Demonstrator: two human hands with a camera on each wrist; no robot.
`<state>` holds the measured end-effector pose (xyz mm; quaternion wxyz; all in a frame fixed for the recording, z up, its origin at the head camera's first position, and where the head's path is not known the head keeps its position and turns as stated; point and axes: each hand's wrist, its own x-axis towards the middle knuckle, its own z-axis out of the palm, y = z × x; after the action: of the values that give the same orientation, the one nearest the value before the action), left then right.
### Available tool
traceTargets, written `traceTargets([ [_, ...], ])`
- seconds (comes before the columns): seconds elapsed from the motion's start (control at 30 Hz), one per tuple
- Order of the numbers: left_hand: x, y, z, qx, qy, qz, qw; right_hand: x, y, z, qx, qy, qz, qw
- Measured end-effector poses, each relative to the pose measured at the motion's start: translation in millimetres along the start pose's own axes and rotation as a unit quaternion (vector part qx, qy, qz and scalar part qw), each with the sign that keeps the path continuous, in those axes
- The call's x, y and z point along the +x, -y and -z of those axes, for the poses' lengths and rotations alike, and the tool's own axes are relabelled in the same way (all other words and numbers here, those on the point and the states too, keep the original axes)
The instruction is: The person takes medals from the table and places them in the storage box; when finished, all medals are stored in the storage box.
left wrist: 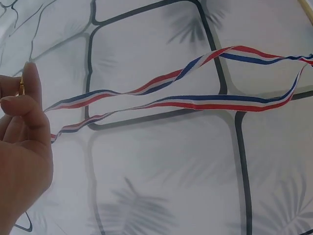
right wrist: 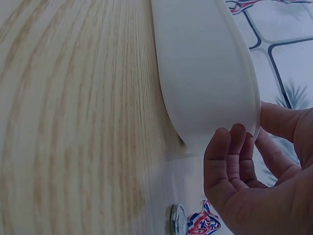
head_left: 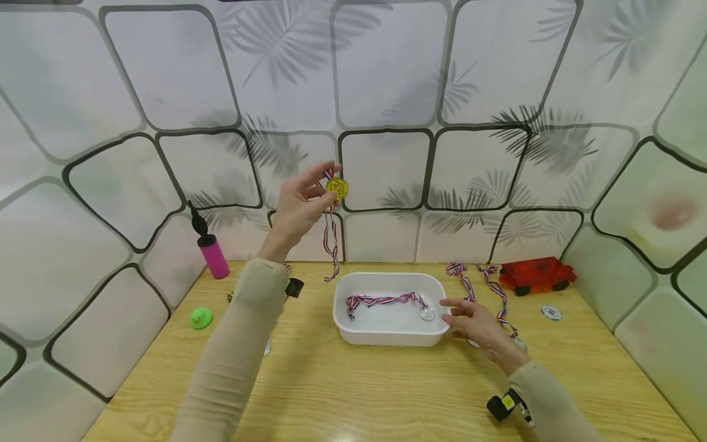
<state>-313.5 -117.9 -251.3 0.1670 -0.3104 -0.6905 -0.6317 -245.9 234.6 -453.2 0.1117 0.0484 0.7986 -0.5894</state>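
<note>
The right hand [head_left: 477,325] rests relaxed against the white tray [head_left: 353,328] while the left hand [head_left: 298,205] pinches a gold medal [head_left: 337,187] aloft.

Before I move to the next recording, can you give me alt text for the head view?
The left hand holds a gold medal up by its striped ribbon above a wooden table. The right hand rests at the right rim of a white tray containing a silver medal. Beside it lie more ribboned medals, a green duck and a pink pump.
</note>
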Motion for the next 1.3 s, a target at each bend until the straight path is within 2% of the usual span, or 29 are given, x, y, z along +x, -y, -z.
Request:
traceTargets([
  [0.27, -0.8, -12.6, -8.4, -0.017, 0.028, -0.023, 0.9992, -0.1, 0.5, 0.3, 0.001, -0.003, 0.004, 1.0],
  [0.4, -7.2, -17.0, -11.5, -0.028, 0.043, -0.009, 0.9986, 0.9, -0.2, 0.8, 0.001, -0.003, 0.002, 1.0],
  [0.6, -28.1, -17.5, -13.6, -0.036, 0.064, 0.03, 0.9968, 2.4, 0.8, 1.9, 0.007, 0.005, 0.0, 1.0],
  [0.77, -31.8, -7.0, -14.2, -0.02, 0.072, 0.062, 0.9952, 2.6, 1.0, 2.9, 0.006, 0.006, 0.005, 1.0],
  [1.07, -31.9, 25.8, -19.3, 0.019, 0.089, 0.121, 0.9885, 1.2, -1.7, 1.6, 0.004, 0.001, -0.003, 1.0],
  [1.3, -34.3, 44.4, -33.8, 0.06, 0.113, 0.132, 0.9829, 1.8, -1.7, 2.5, 0.005, 0.002, 0.001, 1.0],
])
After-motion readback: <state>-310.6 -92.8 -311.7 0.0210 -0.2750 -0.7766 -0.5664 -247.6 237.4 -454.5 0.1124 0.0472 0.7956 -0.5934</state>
